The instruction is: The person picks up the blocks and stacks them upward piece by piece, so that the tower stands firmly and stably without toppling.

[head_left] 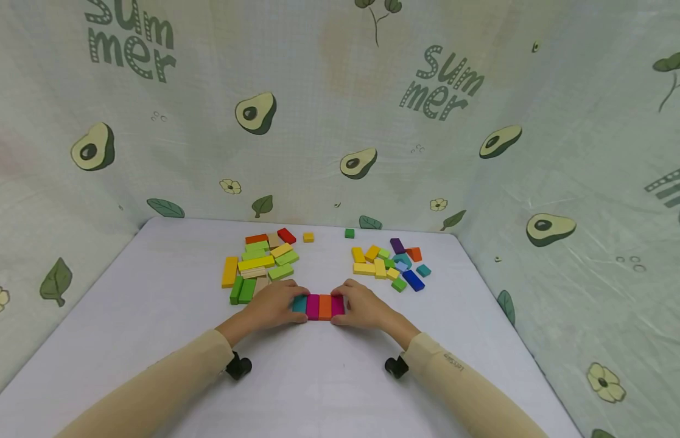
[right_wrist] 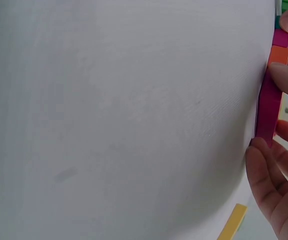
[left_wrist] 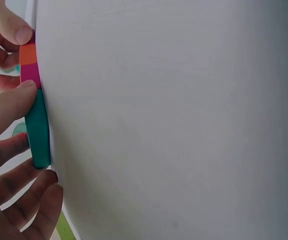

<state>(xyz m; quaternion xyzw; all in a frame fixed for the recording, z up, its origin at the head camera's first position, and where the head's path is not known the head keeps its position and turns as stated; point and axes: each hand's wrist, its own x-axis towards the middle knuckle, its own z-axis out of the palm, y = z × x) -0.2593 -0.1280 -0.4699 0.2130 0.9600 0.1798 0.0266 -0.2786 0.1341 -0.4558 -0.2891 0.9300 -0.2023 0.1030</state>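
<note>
Side by side in front of me lies a short row of blocks: a teal block (head_left: pixel 299 304) at the left end, a magenta block (head_left: pixel 313 307), an orange block (head_left: pixel 325 307), and another magenta block (head_left: pixel 337 305) at the right end. My left hand (head_left: pixel 276 304) grips the teal block, thumb (left_wrist: pixel 21 97) on its near side and fingers behind. At the opposite end, my right hand (head_left: pixel 364 306) pinches the right magenta block (right_wrist: pixel 269 107) between thumb and fingers. The blocks touch along their long sides.
Behind my left hand lies a group of green, yellow, tan and red blocks (head_left: pixel 256 263). To the right is another group with yellow, green, blue, purple and orange blocks (head_left: pixel 379 267). A small yellow block (head_left: pixel 308 237) and a green cube (head_left: pixel 349 233) sit farther back, before a patterned cloth (head_left: pixel 312 201).
</note>
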